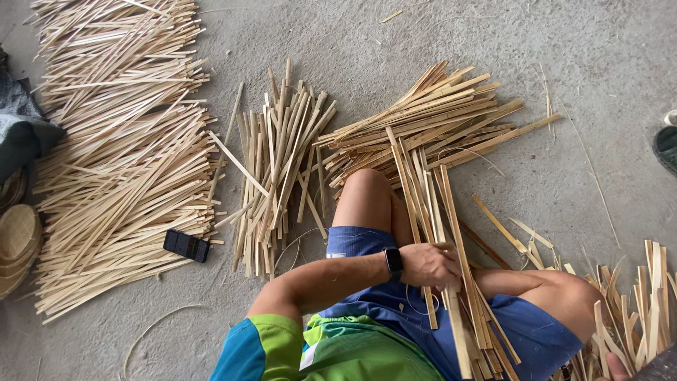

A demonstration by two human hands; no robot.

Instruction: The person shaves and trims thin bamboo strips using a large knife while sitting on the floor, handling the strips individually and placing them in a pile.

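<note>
I sit on a concrete floor with a bundle of flat bamboo strips [423,190] lying across my lap, between my bare knees. My left hand [430,264], with a dark watch on its wrist, reaches across my body and is closed around that bundle near its middle. Only a fingertip of my right hand [616,367] shows at the bottom right edge, beside a dark object; its grip is hidden. Beyond my left knee lies a fanned pile of wider strips [437,113].
A loose pile of short strips [278,162] lies ahead on the left. Further left is a large heap of thin strips [120,141], with a flat black object [186,245] at its edge. At the left edge are woven baskets [15,240]; more strips [635,310] stand at right.
</note>
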